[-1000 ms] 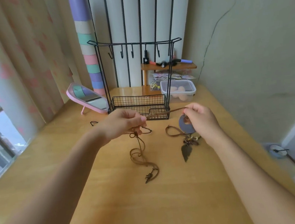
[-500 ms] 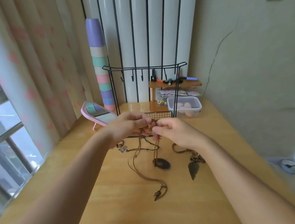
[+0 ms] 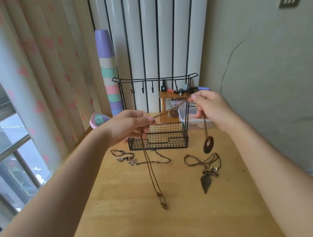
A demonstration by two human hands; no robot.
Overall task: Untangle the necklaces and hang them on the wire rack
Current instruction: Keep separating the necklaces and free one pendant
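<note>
Clearly limp and light, the brown cord necklace (image 3: 172, 110) stretches before the wire rack (image 3: 158, 114), pinched by left hand (image 3: 128, 125) and right hand (image 3: 210, 107); best gripped by the cord, above its dangling ring pendant (image 3: 208, 145).

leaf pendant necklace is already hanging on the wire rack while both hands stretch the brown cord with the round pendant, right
Not quite. The head view shows the leaf pendant necklace lying on the table, not on the wire rack. The left hand and right hand do stretch the brown cord with the round pendant.
</note>
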